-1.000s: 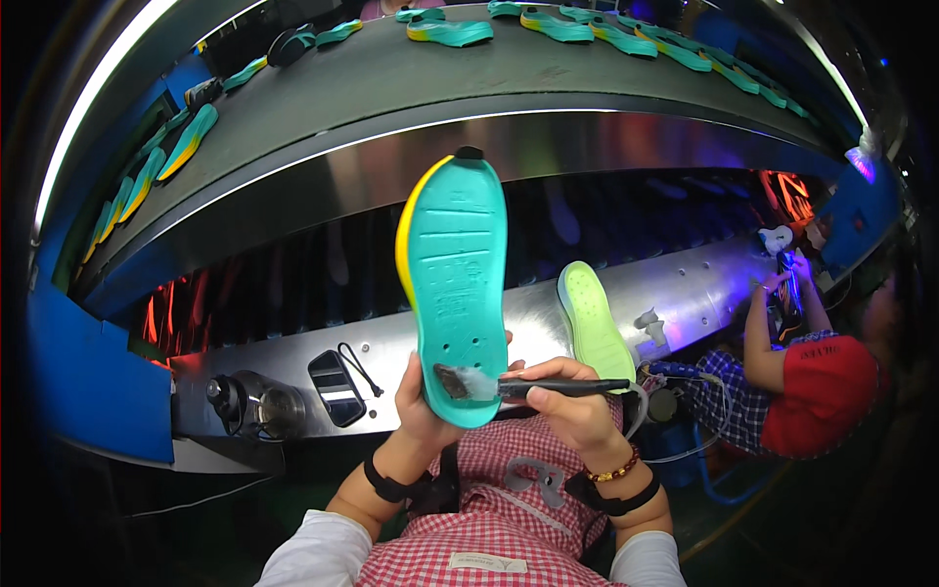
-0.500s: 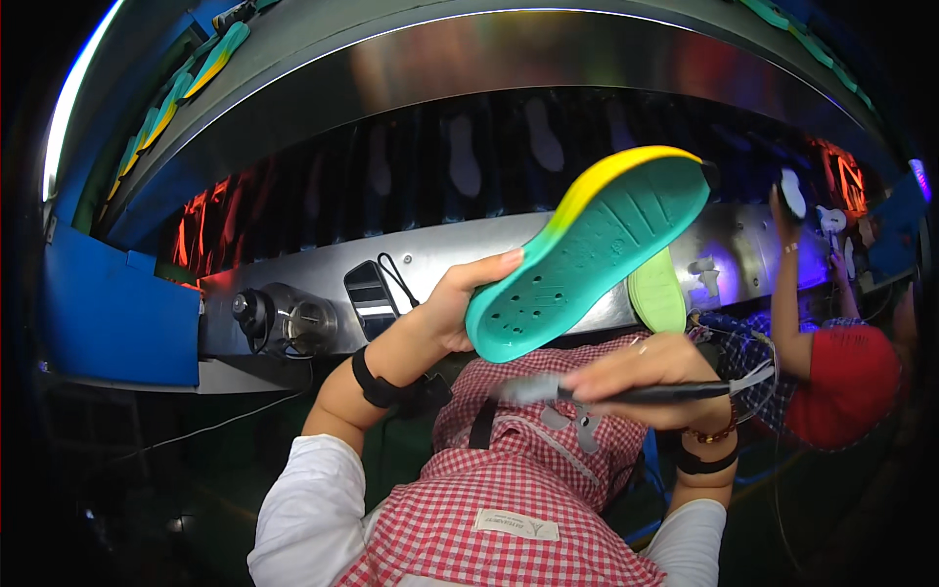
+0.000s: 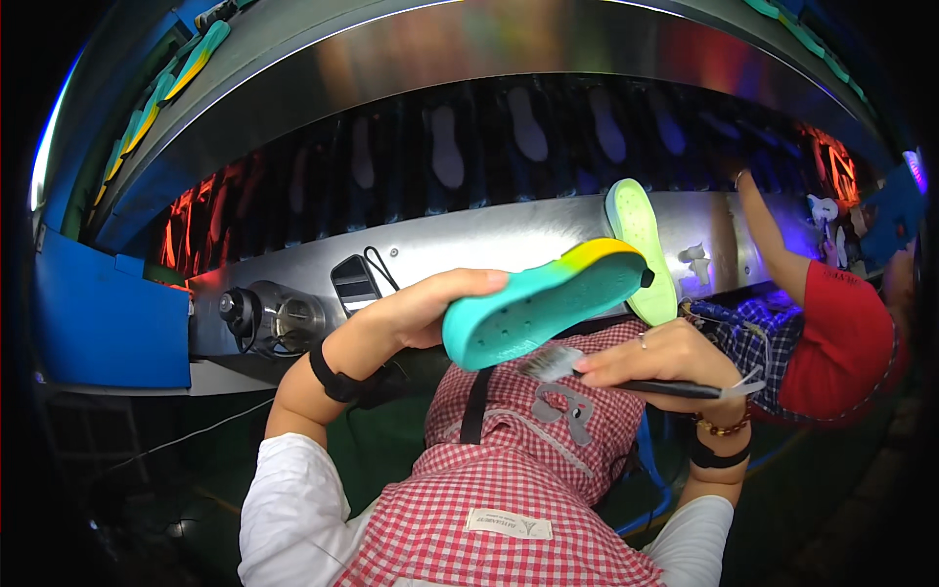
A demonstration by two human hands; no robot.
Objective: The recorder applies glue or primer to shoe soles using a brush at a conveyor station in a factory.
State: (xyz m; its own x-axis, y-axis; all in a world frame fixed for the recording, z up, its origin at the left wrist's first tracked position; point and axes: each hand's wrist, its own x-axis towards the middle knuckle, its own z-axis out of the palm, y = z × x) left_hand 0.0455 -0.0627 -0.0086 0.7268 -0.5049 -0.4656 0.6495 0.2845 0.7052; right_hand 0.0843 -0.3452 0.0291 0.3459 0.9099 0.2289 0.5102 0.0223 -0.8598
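Note:
My left hand (image 3: 427, 308) grips the left end of a teal shoe sole (image 3: 533, 311) with a yellow edge and a small black patch at its far right end. The sole is tilted, with its hollow inner face toward me. In my right hand (image 3: 675, 360) is a brush (image 3: 665, 387) with a dark handle and pale bristles. Its bristles sit close below the sole's lower edge; whether they touch it I cannot tell. Behind the held sole, a pale green sole (image 3: 643, 245) lies on the metal ledge (image 3: 460, 245).
A clear jug with a black lid (image 3: 284, 318) and a phone with a black strap (image 3: 357, 282) stand on the ledge's left. Beyond, a dark conveyor carries several soles (image 3: 447, 147). To the right, a person in red (image 3: 851, 333) reaches toward the conveyor. More soles line the upper left shelf (image 3: 201, 59).
The teal sole has come lower and tipped flatter, so its inner face shows less. The brush has shifted right and nearer the sole. The pale green sole shows more fully.

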